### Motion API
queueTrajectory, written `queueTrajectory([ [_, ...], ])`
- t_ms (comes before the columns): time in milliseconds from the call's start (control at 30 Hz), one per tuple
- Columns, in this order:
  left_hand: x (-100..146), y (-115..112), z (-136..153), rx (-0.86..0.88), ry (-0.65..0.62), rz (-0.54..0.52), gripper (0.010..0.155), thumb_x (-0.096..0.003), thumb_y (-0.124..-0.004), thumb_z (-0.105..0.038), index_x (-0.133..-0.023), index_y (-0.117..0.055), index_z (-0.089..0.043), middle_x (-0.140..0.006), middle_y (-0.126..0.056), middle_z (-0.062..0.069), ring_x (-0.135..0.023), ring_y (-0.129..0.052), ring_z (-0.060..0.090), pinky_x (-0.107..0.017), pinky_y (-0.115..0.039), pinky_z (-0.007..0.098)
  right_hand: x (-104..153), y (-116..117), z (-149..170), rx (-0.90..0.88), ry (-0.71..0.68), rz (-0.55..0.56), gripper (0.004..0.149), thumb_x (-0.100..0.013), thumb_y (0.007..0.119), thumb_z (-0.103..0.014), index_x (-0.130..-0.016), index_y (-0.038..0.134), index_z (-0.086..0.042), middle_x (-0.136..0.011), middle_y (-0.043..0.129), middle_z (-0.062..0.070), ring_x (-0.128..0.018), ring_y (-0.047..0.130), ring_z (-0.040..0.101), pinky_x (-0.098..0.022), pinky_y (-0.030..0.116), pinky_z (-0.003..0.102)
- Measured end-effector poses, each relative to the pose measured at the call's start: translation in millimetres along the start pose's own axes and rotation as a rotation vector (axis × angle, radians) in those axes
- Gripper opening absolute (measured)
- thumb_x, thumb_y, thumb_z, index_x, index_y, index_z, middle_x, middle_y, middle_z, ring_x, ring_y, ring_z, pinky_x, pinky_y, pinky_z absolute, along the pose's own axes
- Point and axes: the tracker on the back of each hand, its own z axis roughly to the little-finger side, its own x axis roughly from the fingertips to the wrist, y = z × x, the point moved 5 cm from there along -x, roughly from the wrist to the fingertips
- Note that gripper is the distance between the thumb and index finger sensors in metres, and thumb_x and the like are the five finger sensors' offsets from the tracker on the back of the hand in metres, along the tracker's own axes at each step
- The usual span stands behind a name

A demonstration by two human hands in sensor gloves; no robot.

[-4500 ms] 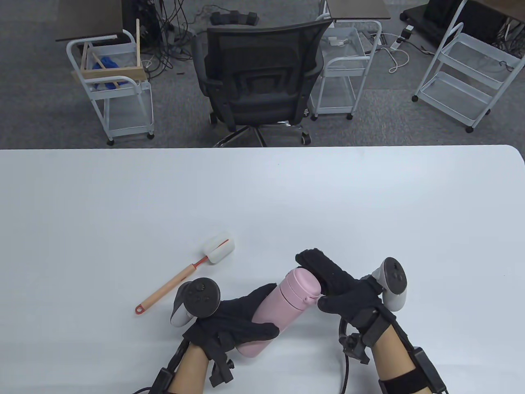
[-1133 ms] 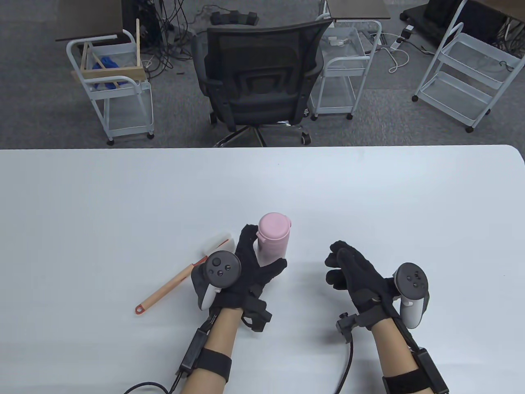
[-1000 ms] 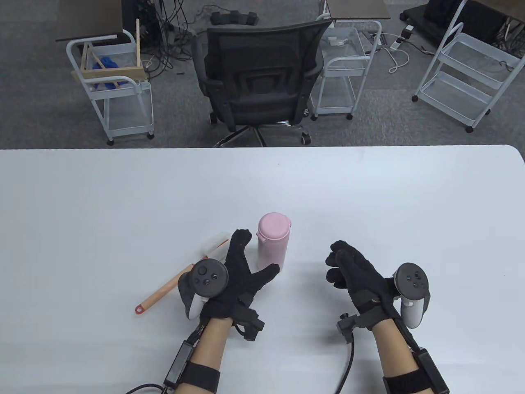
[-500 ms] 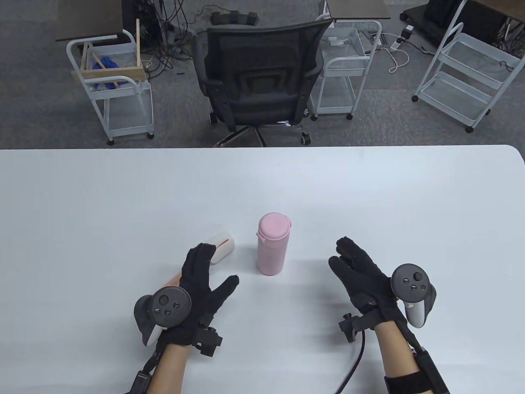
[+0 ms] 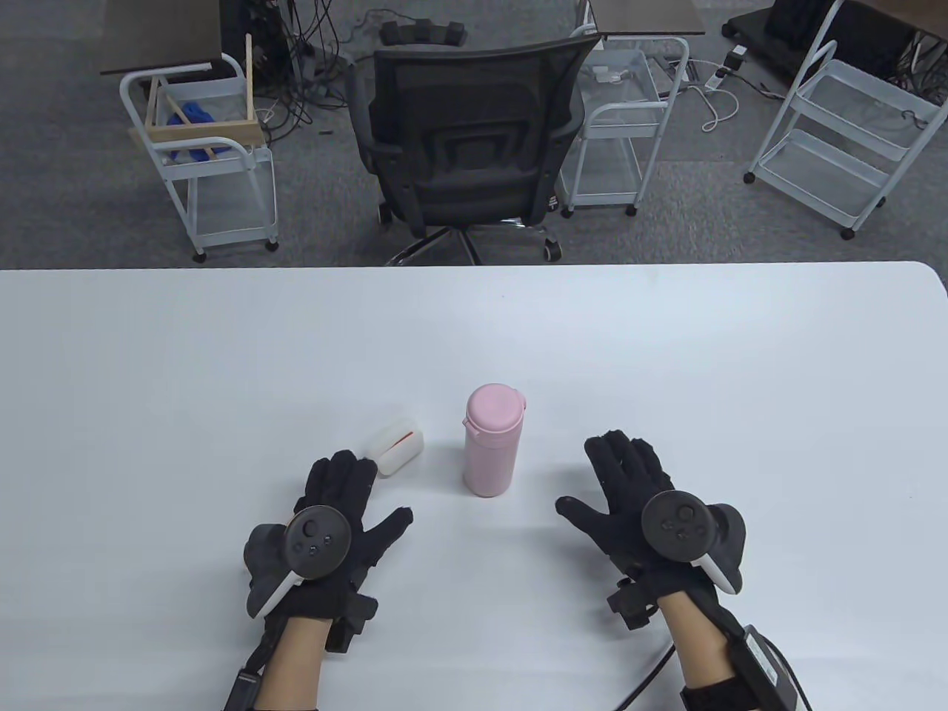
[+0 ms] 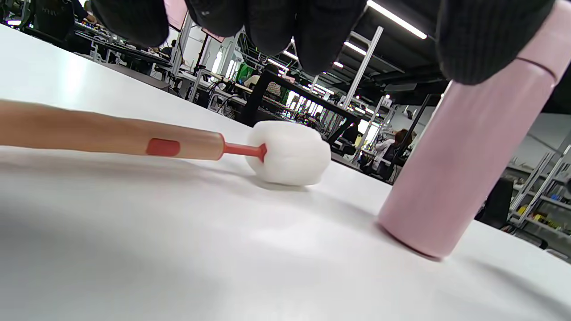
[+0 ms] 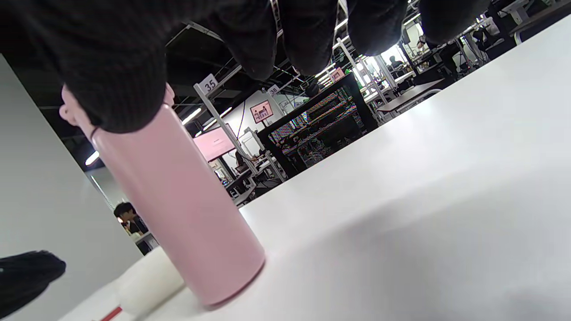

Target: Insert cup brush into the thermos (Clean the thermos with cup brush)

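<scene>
A pink cylindrical thermos [image 5: 489, 448] with its lid on stands upright on the white tabletop [image 5: 666, 355], toward the near edge, roughly midway between the side edges. Just to its left lies a cup brush [image 6: 178, 149] with a wooden handle, red neck and white sponge head [image 5: 396, 446], flat on the tabletop. The left hand [image 5: 333, 533] in a black glove hovers over the brush handle, fingers spread, gripping nothing. The right hand [image 5: 637, 511] is on the thermos's right side, apart from it, fingers spread, also empty.
</scene>
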Motion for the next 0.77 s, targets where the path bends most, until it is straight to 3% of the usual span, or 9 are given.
queueTrajectory([
  [400,-0.8,-0.2,-10.9,-0.074,-0.025,0.009,0.075,-0.0616,-0.075,-0.065,-0.119,-0.06,-0.018,-0.128,-0.044,0.019,-0.116,-0.038,0.051,-0.071,-0.051,0.074,0.1,16.1,-9.1,0.197,-0.036,-0.036,0.082,-0.051,0.078,-0.068,-0.115,0.054,-0.025,-0.122,0.051,0.016,-0.11,0.046,0.056,-0.07,0.049,0.071],
  [767,-0.6,-3.2,-11.5,-0.091,-0.021,0.026,0.075,-0.0621,-0.074,-0.065,-0.12,-0.056,-0.02,-0.128,-0.045,0.019,-0.116,-0.041,0.055,-0.071,-0.05,0.075,-0.2,18.5,-5.5,0.178,-0.018,-0.069,0.081,-0.051,0.077,-0.068,-0.116,0.053,-0.025,-0.121,0.051,0.016,-0.11,0.047,0.055,-0.07,0.05,0.071],
])
